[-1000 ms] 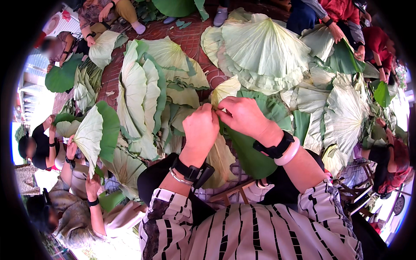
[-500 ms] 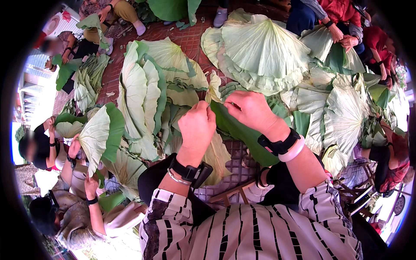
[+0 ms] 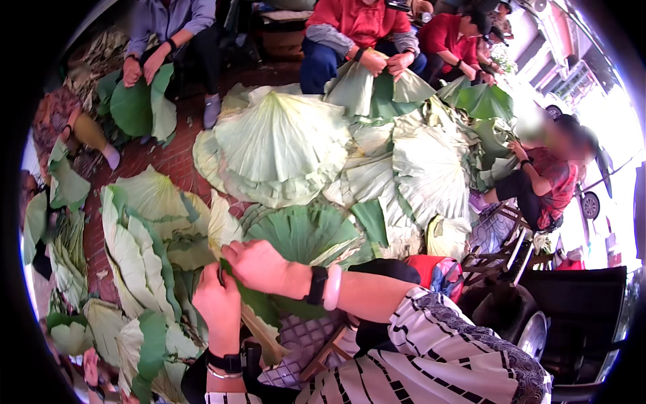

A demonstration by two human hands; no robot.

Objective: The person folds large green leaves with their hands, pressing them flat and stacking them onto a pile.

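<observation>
In the head view, both my hands are closed at the middle of a large lotus leaf [image 3: 257, 298], dark green on one face, with a pale yellowish part [image 3: 222, 225] standing up beyond my fingers. My left hand [image 3: 217, 303] is pinched on it from below left. My right hand [image 3: 259, 266] grips just above and to the right, its fingertips close to the left thumb. My fingers hide exactly what they pinch. Behind them lie an open green leaf [image 3: 303, 232] and layered pale leaves [image 3: 138, 256].
Heaps of pale leaves [image 3: 276, 148] cover much of the red paving [image 3: 118, 161]. Several co-workers [image 3: 356, 37] sit around them, some holding leaves. A seated person [image 3: 542, 188] is at right, near wooden stools [image 3: 501, 239], a red bag [image 3: 431, 269] and a dark chair [image 3: 579, 296].
The head view has swung right and up, bringing more co-workers and the chair into sight. My hands now sit lower and further left in the picture, still at the leaf.
</observation>
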